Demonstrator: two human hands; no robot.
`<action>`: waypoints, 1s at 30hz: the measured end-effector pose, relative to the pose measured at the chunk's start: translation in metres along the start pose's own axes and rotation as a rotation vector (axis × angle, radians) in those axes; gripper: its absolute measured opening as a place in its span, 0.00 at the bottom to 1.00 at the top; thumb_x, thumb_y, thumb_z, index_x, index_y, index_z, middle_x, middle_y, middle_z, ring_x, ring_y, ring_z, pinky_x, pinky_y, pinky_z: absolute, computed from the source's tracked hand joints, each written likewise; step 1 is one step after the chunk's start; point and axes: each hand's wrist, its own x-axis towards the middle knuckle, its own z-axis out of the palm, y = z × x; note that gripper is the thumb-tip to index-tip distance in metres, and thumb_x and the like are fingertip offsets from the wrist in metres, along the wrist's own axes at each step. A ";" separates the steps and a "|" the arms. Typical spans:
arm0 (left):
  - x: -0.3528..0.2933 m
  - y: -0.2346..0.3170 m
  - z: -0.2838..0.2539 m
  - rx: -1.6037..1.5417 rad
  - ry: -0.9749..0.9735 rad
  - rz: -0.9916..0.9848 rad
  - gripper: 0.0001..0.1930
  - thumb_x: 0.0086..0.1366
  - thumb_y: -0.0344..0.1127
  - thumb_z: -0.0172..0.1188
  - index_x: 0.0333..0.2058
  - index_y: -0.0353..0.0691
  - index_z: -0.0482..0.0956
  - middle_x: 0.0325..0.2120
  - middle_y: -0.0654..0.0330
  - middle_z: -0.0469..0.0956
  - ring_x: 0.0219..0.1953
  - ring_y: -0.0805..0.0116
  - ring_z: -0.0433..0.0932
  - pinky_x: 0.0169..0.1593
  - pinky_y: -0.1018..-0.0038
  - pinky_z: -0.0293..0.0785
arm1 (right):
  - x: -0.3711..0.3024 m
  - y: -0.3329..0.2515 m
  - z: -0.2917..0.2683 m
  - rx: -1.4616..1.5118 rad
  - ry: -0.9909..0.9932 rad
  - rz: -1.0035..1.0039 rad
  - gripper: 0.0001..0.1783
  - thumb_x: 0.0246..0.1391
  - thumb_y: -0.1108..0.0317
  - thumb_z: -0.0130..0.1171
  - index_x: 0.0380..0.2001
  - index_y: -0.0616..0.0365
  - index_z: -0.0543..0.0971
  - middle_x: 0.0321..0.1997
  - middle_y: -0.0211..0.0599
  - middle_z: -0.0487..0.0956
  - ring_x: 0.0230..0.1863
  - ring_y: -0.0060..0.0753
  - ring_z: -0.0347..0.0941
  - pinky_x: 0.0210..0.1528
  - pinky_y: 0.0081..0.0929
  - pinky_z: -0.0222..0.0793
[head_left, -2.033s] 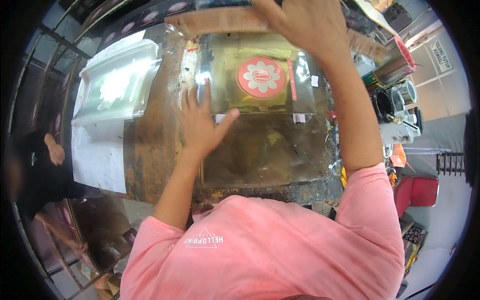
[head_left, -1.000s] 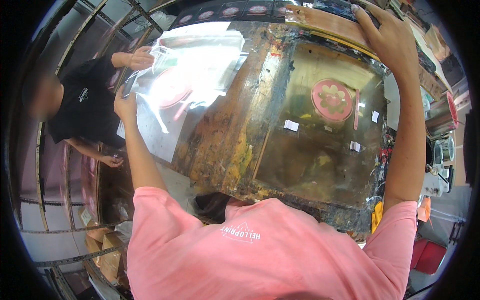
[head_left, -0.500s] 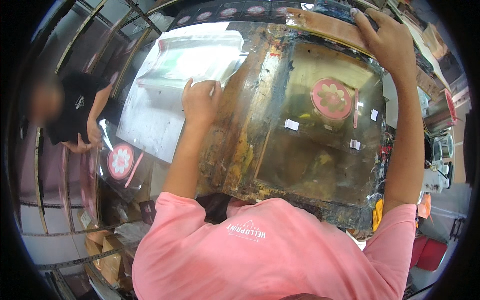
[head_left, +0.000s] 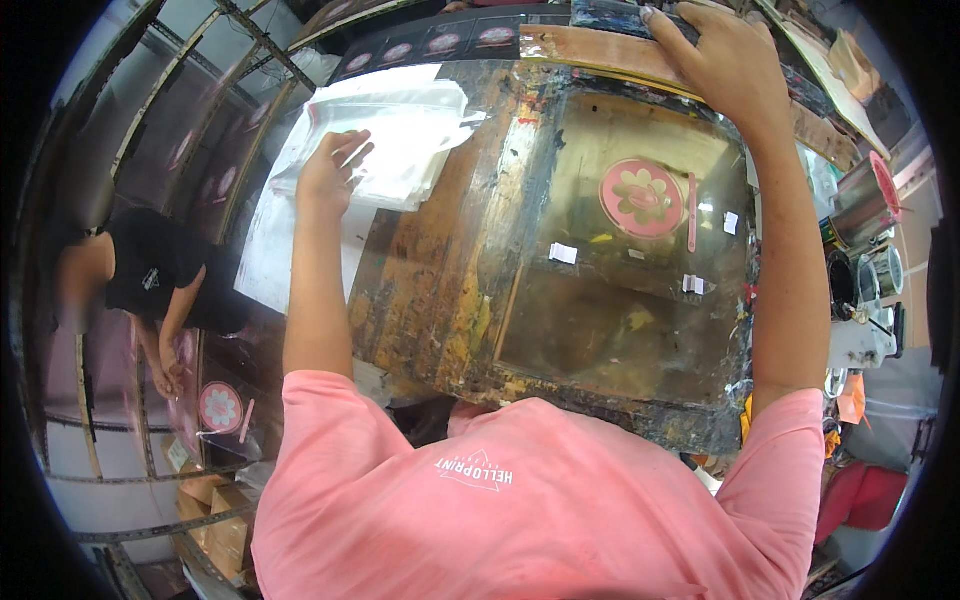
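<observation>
A thin stack of clear, glossy plastic sheets (head_left: 415, 165), with crinkled and overlapping edges, lies at the upper left of the bench (head_left: 430, 320) on smooth white paper (head_left: 275, 250). The bench is worn brown wood, crusted with yellow, white and black paint. The left hand (head_left: 335, 172) is over the near left part of the stack, its fingers loosely bent; whether they pinch a sheet cannot be told. The right hand (head_left: 722, 58) bends over a flat, smooth tan wooden bar (head_left: 600, 48) at the far edge; how firmly it grasps there is unclear.

Between the arms lies a see-through, amber-tinted rectangular panel (head_left: 600, 330), bearing a pink disc (head_left: 642, 200) with a petalled flower cut-out, a slim pink strip (head_left: 692, 212) just beside it, and small folded white tabs (head_left: 563, 253).

At right, a cylindrical metal can (head_left: 858, 205) with a red rim leans near a round black pot (head_left: 840, 280) and clear plastic tubs (head_left: 885, 270); their contents are too small to tell. Brown cardboard boxes (head_left: 225, 525) stand at lower left, below a co-worker in a black shirt (head_left: 165, 262).
</observation>
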 end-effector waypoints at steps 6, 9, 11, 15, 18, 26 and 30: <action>-0.025 0.021 0.030 1.073 0.008 1.171 0.08 0.71 0.35 0.60 0.45 0.40 0.82 0.39 0.48 0.87 0.41 0.55 0.88 0.46 0.62 0.81 | 0.002 -0.001 -0.002 -0.078 0.032 -0.017 0.32 0.61 0.41 0.52 0.25 0.62 0.85 0.29 0.55 0.84 0.37 0.58 0.81 0.49 0.55 0.68; -0.057 -0.031 0.086 1.567 -0.292 1.044 0.08 0.70 0.34 0.58 0.45 0.42 0.79 0.36 0.51 0.86 0.38 0.50 0.86 0.45 0.57 0.80 | 0.010 0.014 0.003 -0.026 -0.031 -0.010 0.34 0.62 0.40 0.50 0.26 0.62 0.85 0.30 0.56 0.84 0.37 0.59 0.82 0.50 0.56 0.68; -0.055 -0.086 0.112 1.657 -0.392 1.114 0.05 0.70 0.32 0.56 0.42 0.40 0.75 0.35 0.51 0.85 0.36 0.44 0.85 0.42 0.54 0.80 | 0.014 0.015 0.002 -0.040 -0.077 0.001 0.34 0.62 0.39 0.49 0.26 0.61 0.86 0.30 0.56 0.84 0.38 0.58 0.82 0.50 0.55 0.68; -0.076 -0.189 0.169 1.395 -0.551 1.237 0.05 0.68 0.30 0.56 0.41 0.38 0.73 0.32 0.50 0.83 0.37 0.47 0.84 0.44 0.54 0.80 | 0.017 0.018 0.008 -0.070 -0.098 -0.001 0.35 0.62 0.38 0.49 0.28 0.62 0.87 0.31 0.57 0.85 0.39 0.57 0.83 0.51 0.52 0.69; -0.103 -0.250 0.206 1.310 -0.687 1.038 0.19 0.70 0.41 0.58 0.51 0.33 0.73 0.46 0.43 0.81 0.52 0.45 0.80 0.59 0.55 0.74 | 0.019 0.010 0.015 -0.018 -0.069 -0.041 0.36 0.62 0.38 0.48 0.28 0.63 0.87 0.32 0.57 0.85 0.40 0.57 0.83 0.52 0.52 0.69; -0.158 -0.231 0.202 1.526 -0.805 0.840 0.66 0.51 0.86 0.57 0.74 0.36 0.58 0.76 0.39 0.51 0.79 0.33 0.41 0.77 0.39 0.34 | 0.010 0.025 0.013 -0.036 -0.040 -0.035 0.37 0.62 0.40 0.47 0.27 0.68 0.86 0.31 0.62 0.84 0.38 0.59 0.83 0.50 0.54 0.74; -0.150 -0.255 0.221 1.402 -0.862 0.970 0.65 0.49 0.88 0.56 0.73 0.41 0.63 0.76 0.41 0.51 0.79 0.33 0.40 0.77 0.37 0.29 | 0.038 0.029 0.009 -0.039 -0.120 -0.054 0.38 0.62 0.40 0.46 0.26 0.68 0.86 0.33 0.64 0.84 0.39 0.61 0.83 0.50 0.54 0.76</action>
